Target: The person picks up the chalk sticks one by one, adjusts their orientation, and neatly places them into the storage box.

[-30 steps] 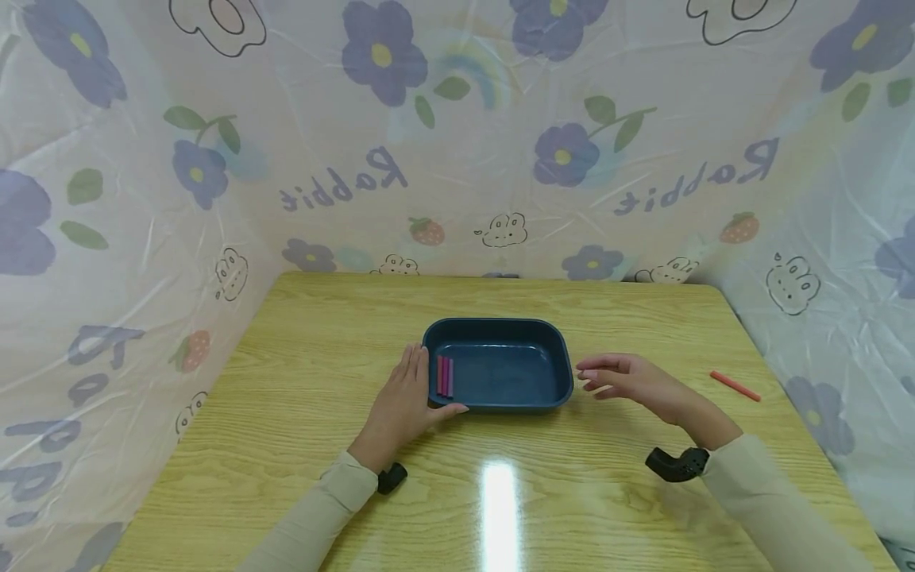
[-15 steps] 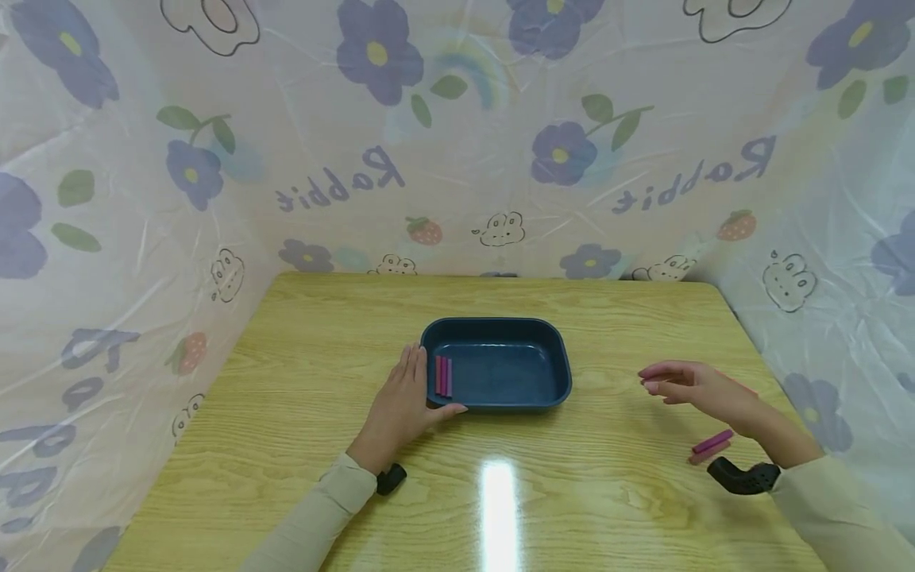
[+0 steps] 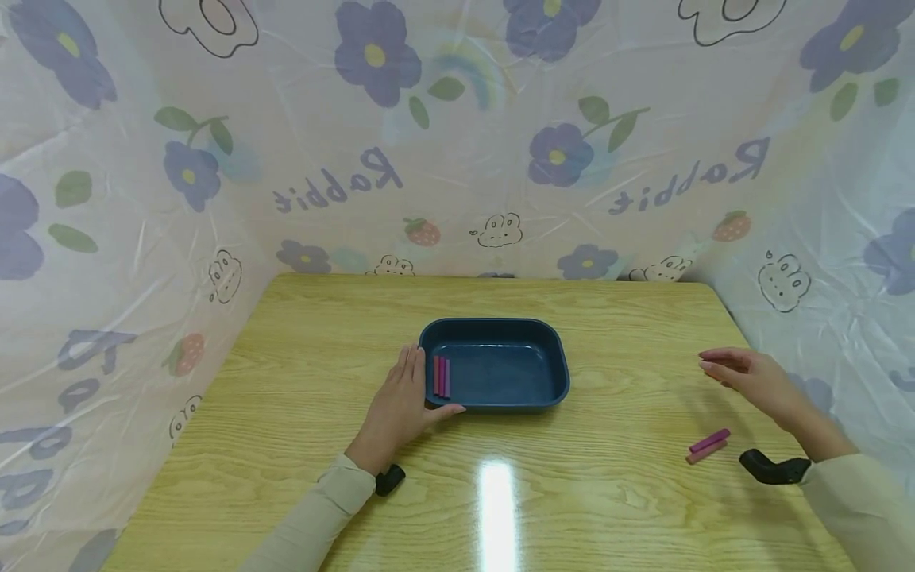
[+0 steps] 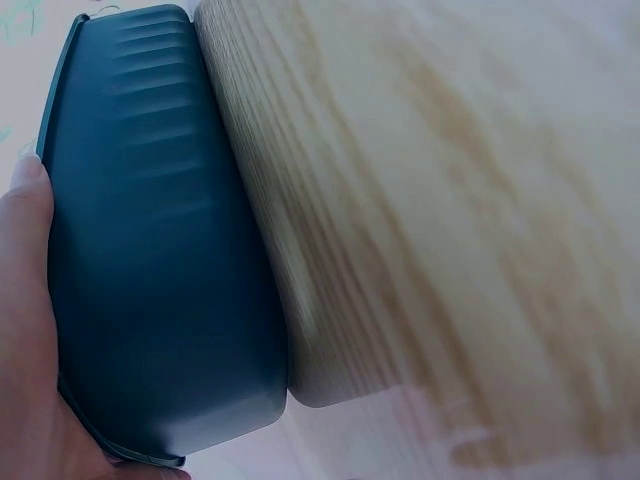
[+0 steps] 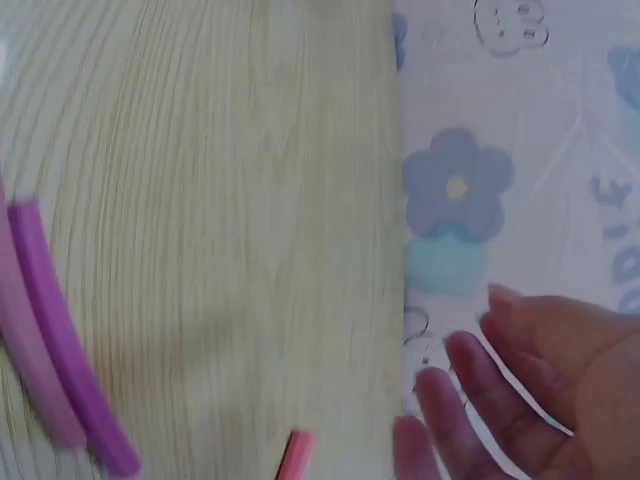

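A dark blue rectangular tray [image 3: 493,407] sits mid-table. Three thin sticks [image 3: 442,377], red to purple, lie side by side at its left end. My left hand [image 3: 400,401] rests against the tray's left end, fingers extended along that side and thumb at the front rim. In the left wrist view the thumb [image 4: 30,190] touches the tray wall [image 4: 165,240]. Over the table's right side hovers my right hand [image 3: 761,385], fingers loosely bent, holding nothing. A red stick [image 5: 295,455] lies near it, mostly hidden by that hand in the head view.
Two more sticks, one magenta [image 3: 710,441] and one dull pink [image 3: 706,453], lie together on the wooden table [image 3: 586,492] below the right hand. Patterned fabric [image 3: 457,159] with flowers and rabbits hangs behind the table and at both sides.
My right hand has moved right, from beside the tray to the table's right side, now covering the red stick. The magenta and pink sticks have come into view. My left hand stays on the tray.
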Motion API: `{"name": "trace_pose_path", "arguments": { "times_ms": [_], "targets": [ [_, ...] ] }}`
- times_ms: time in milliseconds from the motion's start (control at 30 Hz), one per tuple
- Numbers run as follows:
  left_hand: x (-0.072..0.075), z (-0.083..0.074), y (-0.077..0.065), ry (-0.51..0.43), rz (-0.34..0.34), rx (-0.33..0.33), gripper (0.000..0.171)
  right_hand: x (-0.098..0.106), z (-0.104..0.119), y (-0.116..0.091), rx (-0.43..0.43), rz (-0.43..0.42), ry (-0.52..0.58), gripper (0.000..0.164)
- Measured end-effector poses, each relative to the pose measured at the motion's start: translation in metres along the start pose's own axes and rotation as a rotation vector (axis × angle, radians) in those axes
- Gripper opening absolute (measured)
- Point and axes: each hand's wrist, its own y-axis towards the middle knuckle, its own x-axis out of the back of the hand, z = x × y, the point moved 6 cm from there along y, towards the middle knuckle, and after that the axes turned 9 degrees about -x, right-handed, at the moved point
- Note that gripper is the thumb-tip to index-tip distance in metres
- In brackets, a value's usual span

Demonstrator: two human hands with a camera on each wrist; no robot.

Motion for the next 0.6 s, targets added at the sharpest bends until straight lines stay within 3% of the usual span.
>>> {"name": "trace_pose_path", "arguments": {
  "times_ms": [200,433,600],
  "targets": [
    [0.0,0.0,-0.001,-0.009,0.01,0.008,0.118,0.01,-0.016,0.005,-0.023,-0.088,-0.201,0.043],
    [-0.001,0.0,-0.001,-0.02,0.024,0.006,0.118,0.014,-0.034,0.01,-0.062,-0.118,-0.268,0.044],
    [-0.002,0.001,-0.001,-0.032,0.033,0.015,0.118,0.013,-0.045,0.014,-0.077,-0.095,-0.303,0.043]
  ]
}}
